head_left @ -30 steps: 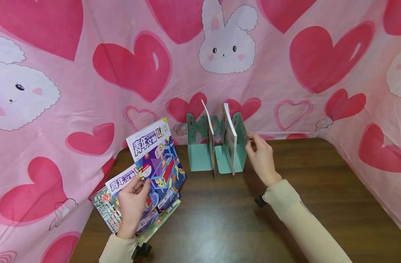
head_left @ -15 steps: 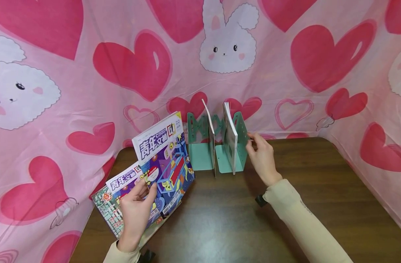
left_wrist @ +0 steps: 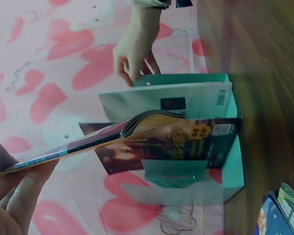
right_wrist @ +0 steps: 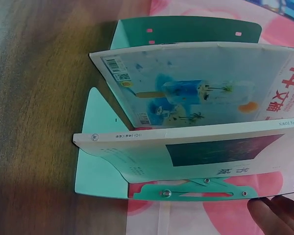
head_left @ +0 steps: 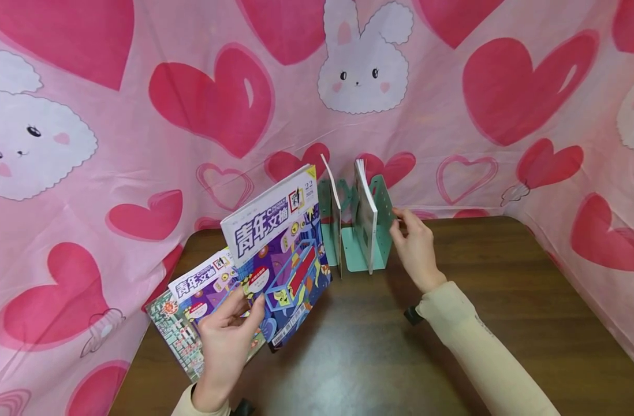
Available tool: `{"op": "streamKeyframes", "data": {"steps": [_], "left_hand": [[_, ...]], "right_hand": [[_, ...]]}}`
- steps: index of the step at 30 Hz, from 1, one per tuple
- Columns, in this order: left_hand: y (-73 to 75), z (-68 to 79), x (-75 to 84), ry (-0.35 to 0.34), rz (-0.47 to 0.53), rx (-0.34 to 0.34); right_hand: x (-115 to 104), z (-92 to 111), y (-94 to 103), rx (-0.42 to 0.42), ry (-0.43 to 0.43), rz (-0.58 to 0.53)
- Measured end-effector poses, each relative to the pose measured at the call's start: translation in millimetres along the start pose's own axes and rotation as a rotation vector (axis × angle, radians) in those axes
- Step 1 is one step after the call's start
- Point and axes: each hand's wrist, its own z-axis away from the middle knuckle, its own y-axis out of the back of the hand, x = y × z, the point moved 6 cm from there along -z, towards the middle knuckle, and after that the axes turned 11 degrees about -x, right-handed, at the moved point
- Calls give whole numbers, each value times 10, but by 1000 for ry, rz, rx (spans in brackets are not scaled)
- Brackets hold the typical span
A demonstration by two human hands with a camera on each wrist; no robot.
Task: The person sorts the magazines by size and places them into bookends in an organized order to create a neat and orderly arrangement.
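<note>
My left hand [head_left: 226,344] pinches a purple-and-blue magazine [head_left: 283,248] between thumb and fingers, raised and tilted in front of a green metal bookend [head_left: 384,237]. In the left wrist view the magazine [left_wrist: 100,142] appears nearly edge-on, its far pages bent. My right hand [head_left: 418,254] pinches the outer edge of the bookend's right upright, fingertips [right_wrist: 264,215] at that edge. Two publications stand in the bookend with a gap between: a thin magazine with an ice-pop cover [right_wrist: 186,93] and a white-spined one [right_wrist: 186,134]. The held magazine hides the bookend's left end in the head view.
On the table's left lie a similar purple magazine [head_left: 197,283] and a green-patterned one [head_left: 174,332], overlapping. The dark wooden table [head_left: 478,306] meets a pink heart-and-rabbit cloth [head_left: 296,104] right behind the bookend.
My left hand has lifted the purple magazine off the pile and carried it right, toward the bookend. The right hand has stayed at the bookend's edge.
</note>
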Motion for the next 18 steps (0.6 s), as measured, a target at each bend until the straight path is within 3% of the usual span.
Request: {"op": "streamKeyframes", "data": {"steps": [3, 14, 18], "left_hand": [[-9, -2, 5, -7, 6, 10], [-254, -44, 128, -84, 48, -12], [-351, -45, 142, -80, 54, -35]], "right_hand": [[18, -54, -108, -19, 4, -7], [7, -58, -100, -12, 7, -8], [-5, -52, -98, -16, -1, -14]]}}
